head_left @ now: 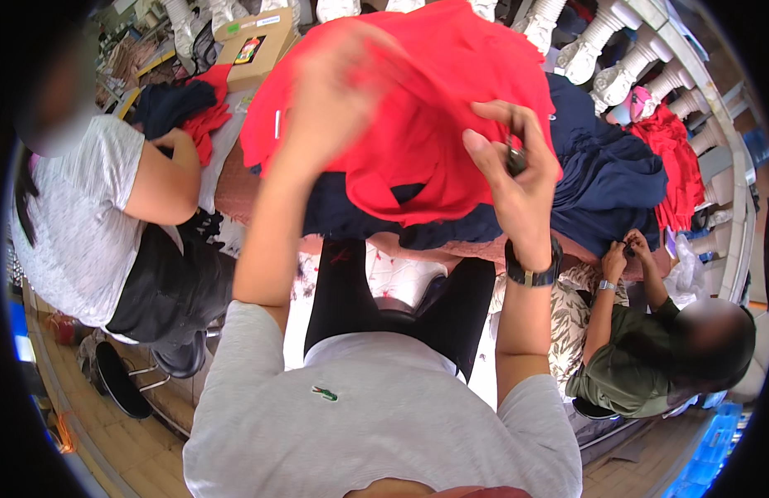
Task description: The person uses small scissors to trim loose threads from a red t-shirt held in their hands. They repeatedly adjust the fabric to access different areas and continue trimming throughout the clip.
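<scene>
A red garment is lifted in front of me over a table. My left hand is blurred and grips its upper left part. My right hand pinches the cloth's right side and also holds a small dark tool in its fingers; a dark watch sits on that wrist. Under the red garment lies a pile of navy garments.
A person in a white top sits at my left, an arm on the table by red and navy cloth. Another person in an olive top sits at my right, hands on navy cloth. A cardboard box and more red garments lie beyond.
</scene>
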The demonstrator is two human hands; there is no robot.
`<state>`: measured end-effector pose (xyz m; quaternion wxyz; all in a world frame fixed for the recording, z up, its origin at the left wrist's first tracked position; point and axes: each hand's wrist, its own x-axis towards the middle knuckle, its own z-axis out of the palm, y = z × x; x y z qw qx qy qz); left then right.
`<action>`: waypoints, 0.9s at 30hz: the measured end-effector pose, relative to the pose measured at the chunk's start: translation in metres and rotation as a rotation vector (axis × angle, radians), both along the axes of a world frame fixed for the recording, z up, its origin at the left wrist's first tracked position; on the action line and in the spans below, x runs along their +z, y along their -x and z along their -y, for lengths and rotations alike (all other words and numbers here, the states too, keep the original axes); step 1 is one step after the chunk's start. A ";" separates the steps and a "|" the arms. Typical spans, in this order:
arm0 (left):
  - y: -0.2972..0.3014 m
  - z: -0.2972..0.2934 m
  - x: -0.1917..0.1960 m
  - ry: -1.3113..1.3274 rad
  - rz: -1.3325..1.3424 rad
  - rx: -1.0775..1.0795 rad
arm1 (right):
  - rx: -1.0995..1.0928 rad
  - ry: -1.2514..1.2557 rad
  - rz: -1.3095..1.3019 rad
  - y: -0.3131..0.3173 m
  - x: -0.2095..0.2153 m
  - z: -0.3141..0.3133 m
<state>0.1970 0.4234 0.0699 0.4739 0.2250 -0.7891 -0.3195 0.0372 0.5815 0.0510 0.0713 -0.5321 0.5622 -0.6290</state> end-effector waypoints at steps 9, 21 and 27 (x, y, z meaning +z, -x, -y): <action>-0.092 0.168 0.022 0.614 0.067 0.808 | -0.497 -0.149 -0.104 0.060 -0.037 -0.034; 0.125 0.010 -0.013 0.626 0.298 -0.102 | -0.175 0.050 0.459 0.032 -0.016 0.004; 0.140 0.004 -0.014 0.567 0.342 0.013 | -0.392 0.005 0.117 0.065 -0.019 0.019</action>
